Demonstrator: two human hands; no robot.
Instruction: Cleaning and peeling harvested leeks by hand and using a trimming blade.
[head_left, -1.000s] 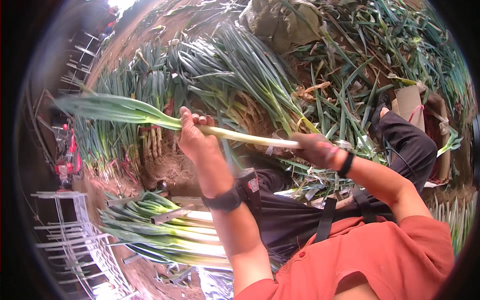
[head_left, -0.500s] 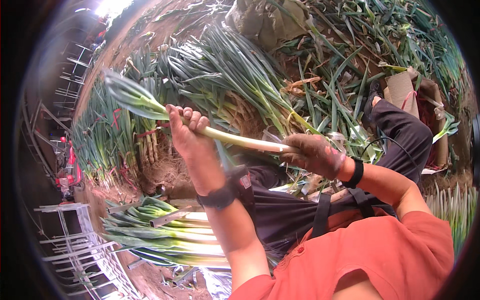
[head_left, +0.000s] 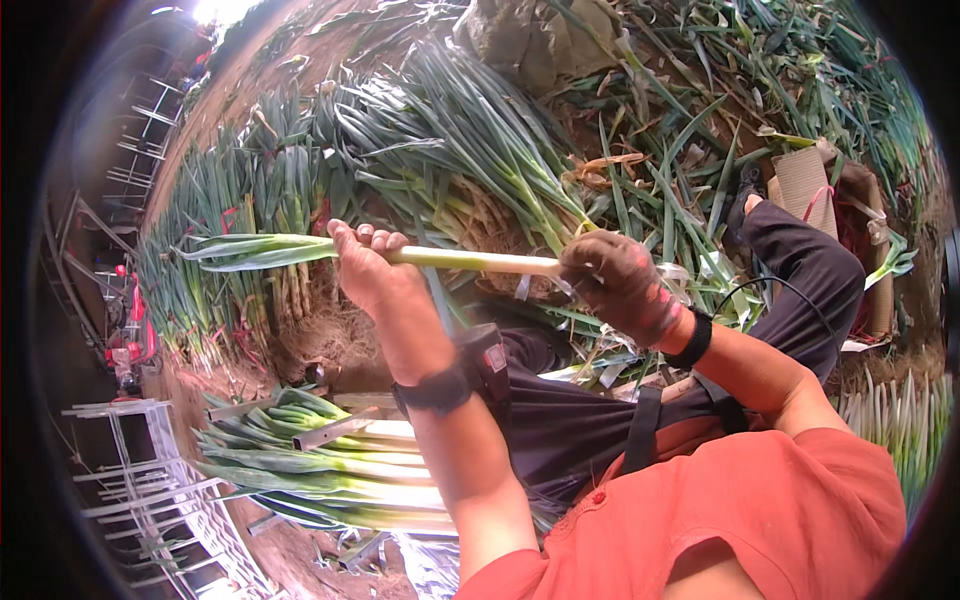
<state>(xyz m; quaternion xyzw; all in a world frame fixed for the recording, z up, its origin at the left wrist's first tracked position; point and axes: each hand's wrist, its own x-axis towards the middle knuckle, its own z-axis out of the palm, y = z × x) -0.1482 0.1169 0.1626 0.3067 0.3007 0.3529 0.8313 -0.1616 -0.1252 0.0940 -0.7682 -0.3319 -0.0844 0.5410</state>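
- Across the middle of the view, above the lap, one long leek (head_left: 480, 261) lies nearly level, its green leaves to the left and its pale end to the right.
- Left hand (head_left: 372, 268): closed around the stalk just below the leaves, thumb and curled fingers uppermost; a dark band (head_left: 438, 391) circles that forearm.
- Right hand (head_left: 615, 283): fingers bent and gathered at the pale end, gripping it; the very tip is hidden. A black strap (head_left: 692, 338) rings this wrist.
- Beyond the hands, a heap of leeks with roots (head_left: 465, 140) slants across the ground, next to bundles (head_left: 240, 205) with red ties on the left.
- Near the left forearm, a row of pale-stemmed leeks (head_left: 375, 470) lies on its side by metal bars (head_left: 333, 431).
- At lower left stands a white wire rack (head_left: 165, 500).
- Toward the upper right, loose leaves (head_left: 690, 165) litter the ground near a piece of cardboard (head_left: 803, 188).
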